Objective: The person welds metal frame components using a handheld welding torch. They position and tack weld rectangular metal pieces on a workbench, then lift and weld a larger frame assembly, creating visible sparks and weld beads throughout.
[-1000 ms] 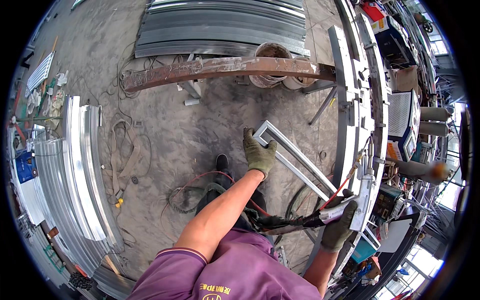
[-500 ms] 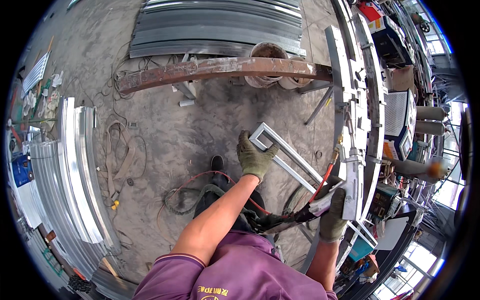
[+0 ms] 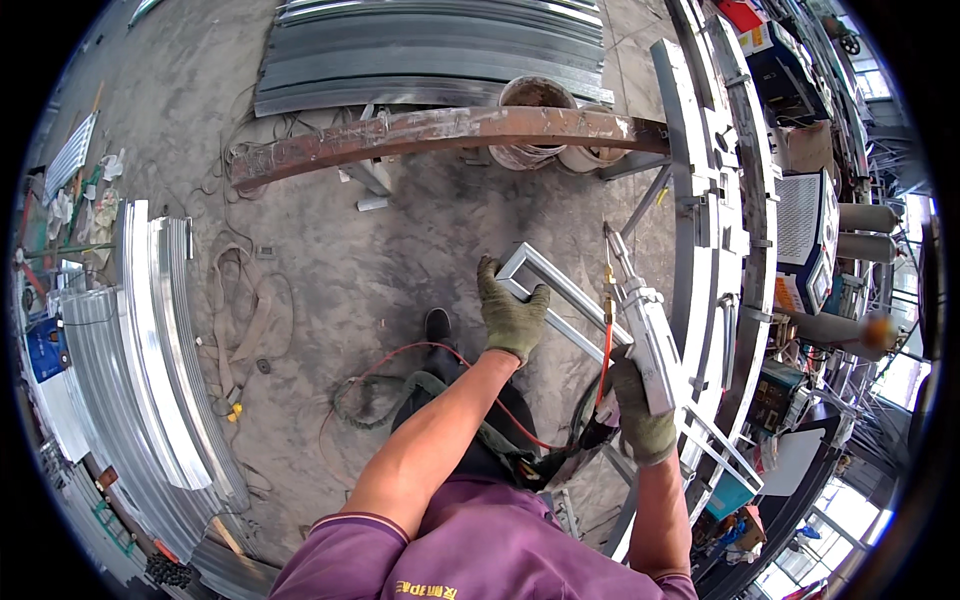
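Observation:
My left hand (image 3: 514,318), in a green work glove, is closed round the corner end of a narrow silver metal frame (image 3: 566,286). The frame slants from that hand toward the lower right, and its far part passes behind the tool and my other hand. My right hand (image 3: 645,415), gloved too, grips a silver handheld welding gun (image 3: 650,340) with a thin nozzle pointing away from me. An orange-red hose (image 3: 605,368) runs up beside the gun. The gun's body lies over the frame, its nozzle tip left of the bench rails; whether they touch I cannot tell.
A bench of long steel rails (image 3: 690,200) stands on the right, machines behind it. Ahead, a rusty beam (image 3: 430,132) crosses in front of two buckets (image 3: 537,95). Metal profiles (image 3: 160,340) lie at left. A red cable (image 3: 410,347) loops by my legs.
My right hand has swung the welding gun leftward, off the bench rails and over the frame. My left hand and the frame are nearly where they were.

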`<state>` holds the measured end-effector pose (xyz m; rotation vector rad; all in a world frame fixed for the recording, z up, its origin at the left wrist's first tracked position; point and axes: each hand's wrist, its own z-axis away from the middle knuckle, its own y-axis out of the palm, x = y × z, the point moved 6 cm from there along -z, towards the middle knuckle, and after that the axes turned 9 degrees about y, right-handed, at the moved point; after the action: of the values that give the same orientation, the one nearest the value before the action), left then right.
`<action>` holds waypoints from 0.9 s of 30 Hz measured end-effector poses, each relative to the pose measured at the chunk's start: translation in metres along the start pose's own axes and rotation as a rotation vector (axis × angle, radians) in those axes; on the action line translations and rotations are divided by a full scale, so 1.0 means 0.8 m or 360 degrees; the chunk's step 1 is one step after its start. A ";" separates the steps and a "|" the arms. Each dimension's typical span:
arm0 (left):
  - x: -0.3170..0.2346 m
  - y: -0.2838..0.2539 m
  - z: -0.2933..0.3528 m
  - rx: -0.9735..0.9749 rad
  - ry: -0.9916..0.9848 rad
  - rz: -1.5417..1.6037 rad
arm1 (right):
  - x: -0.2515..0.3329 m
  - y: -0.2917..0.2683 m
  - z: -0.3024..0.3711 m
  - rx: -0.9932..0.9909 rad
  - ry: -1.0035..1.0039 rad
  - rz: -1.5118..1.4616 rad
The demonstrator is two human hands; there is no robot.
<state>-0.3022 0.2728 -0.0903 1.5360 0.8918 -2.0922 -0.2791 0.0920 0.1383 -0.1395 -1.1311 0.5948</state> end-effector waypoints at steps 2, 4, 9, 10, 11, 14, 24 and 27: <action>-0.002 -0.002 0.001 -0.0043 0.0125 -0.0106 | -0.003 0.000 -0.012 0.0021 0.0014 0.0082; -0.003 -0.004 0.002 -0.0079 0.0204 -0.0163 | -0.005 0.001 -0.021 0.0049 0.0060 0.0153; -0.003 -0.002 0.003 -0.0128 0.0356 -0.0257 | -0.019 0.019 -0.014 0.0141 -0.0059 0.0326; 0.000 -0.001 0.002 -0.0117 0.0300 -0.0183 | -0.017 0.031 -0.009 0.0162 0.0003 0.0235; 0.003 0.000 0.001 -0.0105 0.0245 -0.0109 | -0.027 0.038 -0.003 0.0178 0.0009 0.0250; 0.012 0.003 0.000 -0.0101 0.0146 0.0044 | -0.021 0.057 0.010 0.0124 -0.0296 0.0491; 0.030 0.015 0.003 -0.0044 0.0116 0.0126 | -0.051 0.077 0.004 0.0258 -0.0212 0.0582; 0.040 0.017 0.007 -0.0048 0.0150 0.0099 | -0.037 0.084 -0.002 0.0230 -0.0228 0.0592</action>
<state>-0.3072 0.2610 -0.1231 1.6371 0.8922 -1.9686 -0.3115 0.1336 0.0873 -0.1866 -1.2052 1.0281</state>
